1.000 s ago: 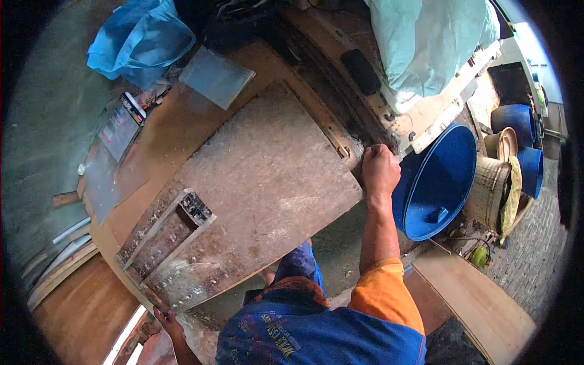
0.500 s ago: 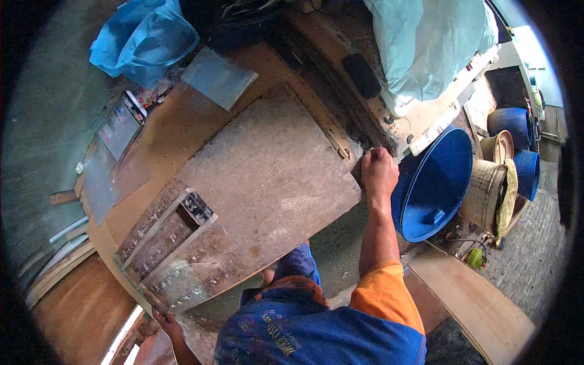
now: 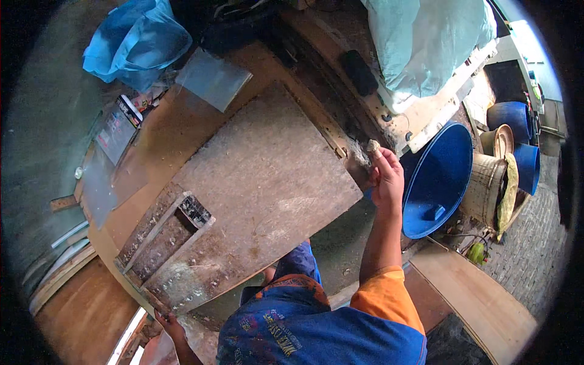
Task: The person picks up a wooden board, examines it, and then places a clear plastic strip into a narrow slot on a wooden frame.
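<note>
My right hand [image 3: 387, 176] is raised just off the right corner of a large, worn wooden board [image 3: 255, 164]. Its thumb and fingers pinch a small pale lump [image 3: 373, 145], of a kind I cannot make out. Down at the lower left, my left hand [image 3: 170, 325] is at the board's near left corner, by a narrow wooden edge. That hand is small and dark in view, so its grip is unclear. On the board's left part lies a wooden frame [image 3: 159, 237] with a dark, paint-spotted block [image 3: 195, 210] at its upper end.
A big blue drum [image 3: 439, 182] lies open to the right, beside a cream barrel [image 3: 480, 191] and smaller blue drums [image 3: 510, 121]. Pale green sheeting [image 3: 429, 48] covers something at the back right. A blue bag [image 3: 137, 42] and a clear plastic sheet [image 3: 213, 79] lie far left.
My right hand has turned and drawn slightly right from the board's corner, and the pale lump now shows between its fingertips. The left hand stays by the near corner.
</note>
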Tool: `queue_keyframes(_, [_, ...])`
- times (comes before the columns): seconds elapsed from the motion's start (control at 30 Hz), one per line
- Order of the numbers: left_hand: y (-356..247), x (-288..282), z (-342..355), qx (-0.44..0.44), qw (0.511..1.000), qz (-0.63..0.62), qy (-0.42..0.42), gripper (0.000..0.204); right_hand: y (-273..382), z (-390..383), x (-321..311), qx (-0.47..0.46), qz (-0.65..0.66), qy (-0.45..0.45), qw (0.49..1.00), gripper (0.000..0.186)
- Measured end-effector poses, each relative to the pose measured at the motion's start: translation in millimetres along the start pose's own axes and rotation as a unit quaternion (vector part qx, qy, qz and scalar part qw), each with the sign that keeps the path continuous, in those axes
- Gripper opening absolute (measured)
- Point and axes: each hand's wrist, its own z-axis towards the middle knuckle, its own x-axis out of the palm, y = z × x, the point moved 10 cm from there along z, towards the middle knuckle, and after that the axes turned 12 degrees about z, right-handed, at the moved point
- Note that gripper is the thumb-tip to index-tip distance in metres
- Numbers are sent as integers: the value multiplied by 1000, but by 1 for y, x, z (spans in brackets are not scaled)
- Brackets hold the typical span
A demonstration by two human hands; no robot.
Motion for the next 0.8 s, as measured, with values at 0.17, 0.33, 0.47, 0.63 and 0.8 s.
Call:
queue_keyframes(0.17, [-8,4,-1,47,994,-95,28,66,5,-1,-1,3,59,7,998,11])
queue_keyframes(0.33, [0,4,2,15,999,-13,34,66,27,6,5,-181,-201,-5,963,19])
queue_keyframes(0.47, [-11,4,-4,-45,998,-4,38,67,38,-2,38,-275,-465,20,841,20])
queue_keyframes(0.63, [8,3,-1,-51,998,-7,43,68,30,4,95,-235,-652,98,714,34])
queue_keyframes(0.8, [16,8,4,-2,1000,-23,21,67,10,29,87,-260,-718,127,633,39])
